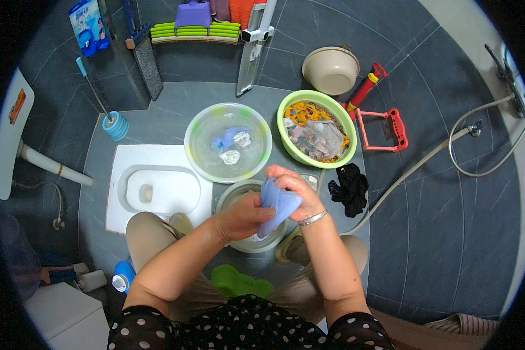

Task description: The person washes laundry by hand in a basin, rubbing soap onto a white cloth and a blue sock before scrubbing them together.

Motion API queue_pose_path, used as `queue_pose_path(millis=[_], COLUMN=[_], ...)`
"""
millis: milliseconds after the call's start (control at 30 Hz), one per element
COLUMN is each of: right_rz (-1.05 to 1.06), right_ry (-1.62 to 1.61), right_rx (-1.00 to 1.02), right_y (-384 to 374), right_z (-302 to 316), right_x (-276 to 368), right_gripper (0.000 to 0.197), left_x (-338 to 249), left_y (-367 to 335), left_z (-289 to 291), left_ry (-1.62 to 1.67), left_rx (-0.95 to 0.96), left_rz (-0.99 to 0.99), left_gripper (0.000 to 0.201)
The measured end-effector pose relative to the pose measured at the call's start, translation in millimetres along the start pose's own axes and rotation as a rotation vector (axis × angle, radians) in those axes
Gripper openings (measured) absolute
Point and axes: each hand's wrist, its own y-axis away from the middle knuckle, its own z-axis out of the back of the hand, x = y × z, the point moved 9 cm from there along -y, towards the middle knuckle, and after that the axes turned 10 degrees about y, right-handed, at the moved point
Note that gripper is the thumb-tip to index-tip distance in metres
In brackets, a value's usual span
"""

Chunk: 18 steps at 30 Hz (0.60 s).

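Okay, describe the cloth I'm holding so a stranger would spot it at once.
Find the white squat toilet. To its right, over the small basin, your left hand and right hand grip a blue cloth. Unlike the blue piece lying in the larger basin beyond, this one is held up.

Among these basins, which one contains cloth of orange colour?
The light-green basin, just below the beige basin in the picture: patterned orange cloth lies inside it, while no orange shows in any other.
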Motion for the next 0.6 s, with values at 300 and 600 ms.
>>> queue_pose_path(millis=[300, 600], right_rz=[0.362, 0.368], right_ry=[0.484, 0.674], right_rx=[-0.486, -0.546], right_y=[28, 27], right_z=[14, 12], right_x=[47, 40], right_gripper=[0.018, 0.014], left_x=[-42, -56], left_y=[0, 7], left_z=[29, 33], left_ry=[-0.18, -0.118], left_rx=[-0.445, -0.512], left_rz=[-0.321, -0.426], left_gripper=[0.029, 0.024])
